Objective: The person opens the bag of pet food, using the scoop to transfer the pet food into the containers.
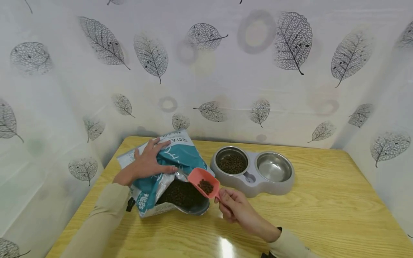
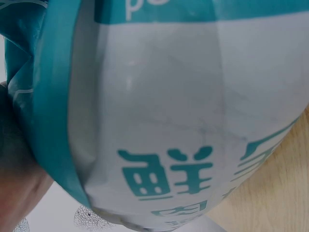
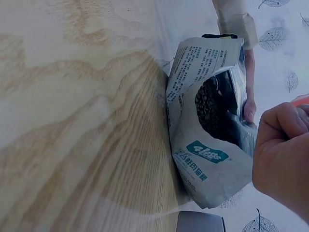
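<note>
A teal and white bag of kibble (image 1: 180, 150) lies on its side, its mouth facing the right hand and brown kibble (image 1: 180, 195) showing inside. On top of the bag the left hand (image 1: 150, 161) rests with fingers spread, thumb beside the opening. The right hand (image 1: 237, 209) pinches the handle of a pink scoop (image 1: 196, 175), holding it above the bag's mouth. Some kibble sits in the scoop. In the left wrist view the bag's white side (image 2: 154, 96) fills most of the picture. The right wrist view shows the right hand (image 3: 285, 154) curled, with only a sliver of the scoop visible.
Right of the bag stands a grey double pet feeder (image 1: 251, 188). Its left steel bowl (image 1: 221, 152) contains kibble, and its right steel bowl (image 1: 274, 168) shows bare metal. Both stand on a wooden table (image 1: 322, 208), with a leaf-patterned curtain (image 1: 226, 82) behind.
</note>
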### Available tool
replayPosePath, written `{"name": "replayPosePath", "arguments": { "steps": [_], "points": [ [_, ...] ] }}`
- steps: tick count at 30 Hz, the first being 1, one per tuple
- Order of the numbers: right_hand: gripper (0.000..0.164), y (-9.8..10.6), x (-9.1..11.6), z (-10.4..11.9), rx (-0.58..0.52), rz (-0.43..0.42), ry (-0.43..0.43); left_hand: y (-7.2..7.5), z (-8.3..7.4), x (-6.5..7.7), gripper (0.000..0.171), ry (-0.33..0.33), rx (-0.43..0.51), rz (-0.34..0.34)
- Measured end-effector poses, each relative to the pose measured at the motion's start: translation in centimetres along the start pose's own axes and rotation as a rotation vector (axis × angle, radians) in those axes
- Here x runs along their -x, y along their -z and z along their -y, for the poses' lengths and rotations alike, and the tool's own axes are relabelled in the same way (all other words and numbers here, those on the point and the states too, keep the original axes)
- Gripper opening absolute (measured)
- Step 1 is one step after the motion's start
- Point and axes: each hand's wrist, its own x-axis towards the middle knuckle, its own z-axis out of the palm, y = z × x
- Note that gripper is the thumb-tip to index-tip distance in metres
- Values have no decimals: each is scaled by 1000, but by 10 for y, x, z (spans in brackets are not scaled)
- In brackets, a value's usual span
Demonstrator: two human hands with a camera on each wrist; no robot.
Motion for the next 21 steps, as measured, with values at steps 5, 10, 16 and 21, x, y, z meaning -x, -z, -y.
{"name": "replayPosePath", "arguments": {
  "steps": [5, 10, 16, 21],
  "points": [
    [35, 10, 1, 4, 76, -100, -11, 0, 1, 0, 107, -6, 4, -2],
    [38, 26, 2, 15, 334, -318, -56, -1, 1, 0, 107, -5, 12, 6],
    [27, 54, 1, 32, 705, -577, -62, 0, 2, -1, 107, -1, -1, -1],
    [28, 80, 4, 37, 1010, -711, -66, 0, 3, -1, 107, -2, 6, 4]
  ]
}}
